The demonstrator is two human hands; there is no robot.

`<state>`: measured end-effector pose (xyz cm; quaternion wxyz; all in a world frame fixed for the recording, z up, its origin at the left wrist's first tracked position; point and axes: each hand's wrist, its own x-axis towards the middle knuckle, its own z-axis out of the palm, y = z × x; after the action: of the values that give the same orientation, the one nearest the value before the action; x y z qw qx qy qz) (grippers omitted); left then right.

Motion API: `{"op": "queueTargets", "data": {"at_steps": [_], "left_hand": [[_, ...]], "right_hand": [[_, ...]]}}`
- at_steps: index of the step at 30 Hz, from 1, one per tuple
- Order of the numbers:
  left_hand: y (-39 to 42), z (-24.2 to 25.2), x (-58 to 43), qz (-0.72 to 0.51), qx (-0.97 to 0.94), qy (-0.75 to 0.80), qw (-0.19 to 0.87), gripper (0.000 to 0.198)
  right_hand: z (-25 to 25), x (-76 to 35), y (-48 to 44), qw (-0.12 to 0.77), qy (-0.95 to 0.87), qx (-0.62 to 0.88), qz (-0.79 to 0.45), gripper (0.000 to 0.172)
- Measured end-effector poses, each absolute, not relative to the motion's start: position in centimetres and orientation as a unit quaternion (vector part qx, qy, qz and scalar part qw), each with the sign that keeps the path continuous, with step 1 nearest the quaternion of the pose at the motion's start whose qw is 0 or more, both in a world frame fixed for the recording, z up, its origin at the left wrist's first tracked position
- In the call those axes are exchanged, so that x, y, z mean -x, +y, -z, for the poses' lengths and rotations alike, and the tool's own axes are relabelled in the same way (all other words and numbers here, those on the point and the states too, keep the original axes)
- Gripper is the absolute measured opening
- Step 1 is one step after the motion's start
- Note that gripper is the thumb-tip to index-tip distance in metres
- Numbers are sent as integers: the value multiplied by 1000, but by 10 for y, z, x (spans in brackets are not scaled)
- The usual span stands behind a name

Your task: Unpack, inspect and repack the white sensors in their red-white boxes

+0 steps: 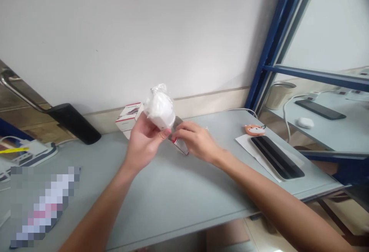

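Observation:
My left hand [143, 141] holds up a white rounded object wrapped in clear plastic [159, 107], its fingers curled around the underside. My right hand [196, 140] is right beside it, with its fingertips on a small white-and-red cardboard box [181, 146]. The box is mostly hidden by that hand and touches the wrapped object's lower edge. Behind my left hand, a larger white box with red markings [128, 119] stands on the grey-blue desk [184, 190] near the wall.
To the right, a black phone [276, 157] lies on white paper [259, 152] beside an orange fox-shaped item [255, 129]. A blue metal frame [273, 44] stands beyond it. At left, a black-gripped metal handle [73, 123] projects near the desk, above a pixelated patch [43, 206].

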<state>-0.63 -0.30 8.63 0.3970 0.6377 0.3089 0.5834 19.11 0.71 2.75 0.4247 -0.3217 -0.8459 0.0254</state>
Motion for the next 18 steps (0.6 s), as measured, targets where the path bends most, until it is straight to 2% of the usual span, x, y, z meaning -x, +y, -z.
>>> {"op": "queueTargets", "data": {"at_steps": [4, 7, 12, 15, 18], "left_hand": [[8, -88, 20, -498, -679, 321, 433, 49], [10, -90, 29, -435, -703, 321, 462, 50], [3, -99, 27, -379, -709, 343, 485, 70], [-1, -100, 22, -389, -720, 361, 447, 57], [0, -93, 22, -469, -693, 357, 415, 42]], "right_hand": [[-28, -187, 3, 468, -834, 253, -143, 24], [-28, -182, 0, 504, -788, 269, -230, 11], [-25, -175, 0, 572, -691, 269, -349, 51], [-25, -177, 2, 563, -704, 294, -317, 58], [-25, -179, 2, 547, -726, 330, -256, 54]]}}
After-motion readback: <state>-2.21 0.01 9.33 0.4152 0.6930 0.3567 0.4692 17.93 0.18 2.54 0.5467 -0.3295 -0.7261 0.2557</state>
